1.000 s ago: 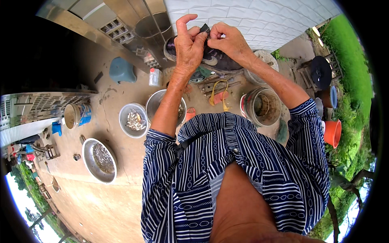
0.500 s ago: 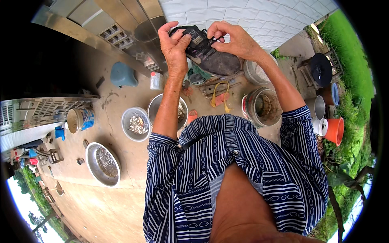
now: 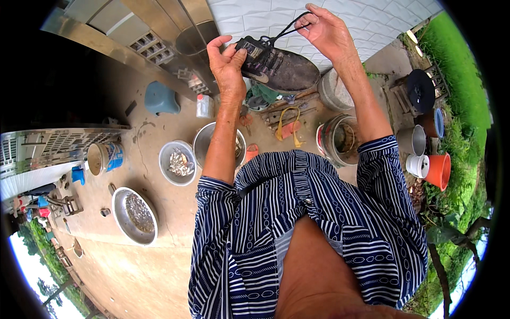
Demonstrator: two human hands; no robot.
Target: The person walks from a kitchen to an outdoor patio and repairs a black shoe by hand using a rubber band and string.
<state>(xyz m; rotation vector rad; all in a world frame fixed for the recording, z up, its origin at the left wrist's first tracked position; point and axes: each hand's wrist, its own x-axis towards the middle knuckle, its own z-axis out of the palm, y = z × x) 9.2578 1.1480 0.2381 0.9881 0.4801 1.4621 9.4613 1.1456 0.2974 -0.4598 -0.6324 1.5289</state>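
The dark grey-black, low-cut fabric shoe with a pale curved side stripe [image 3: 292,74] is held in the air, apart from the floor, its toe to the right and its throat uppermost; I find the person's left hand [image 3: 228,66] gripping its rear portion, the thumb laid beside the black padded tongue with a pale-marked label [image 3: 251,49]; the fingers behind the shoe are largely hidden, so I cannot tell exactly where they press. The right hand [image 3: 330,34] is raised beyond the shoe and well apart from it, its fingers bent around the thin black cord lace [image 3: 291,27]; two strands run nearly straight from the shoe's throat to these fingers, though I cannot tell whether they form one loop or two loose ends. I judge the work on the lace to be partway along: a length is drawn out clear of the upper, which I count as done; its near end is gathered at the throat beside the tongue, and no finished bow shows, so I take the lacing to be unsettled there. Below, I note the round, pale-rimmed basin [image 3: 166,158] bearing small silvery fish [image 3: 181,165]; farther left lies the oval grey metal basin [image 3: 120,206]; the blue-grey plastic stool [image 3: 161,99] stands near the white jug with a red cap [image 3: 204,108]; neither hand touches these.
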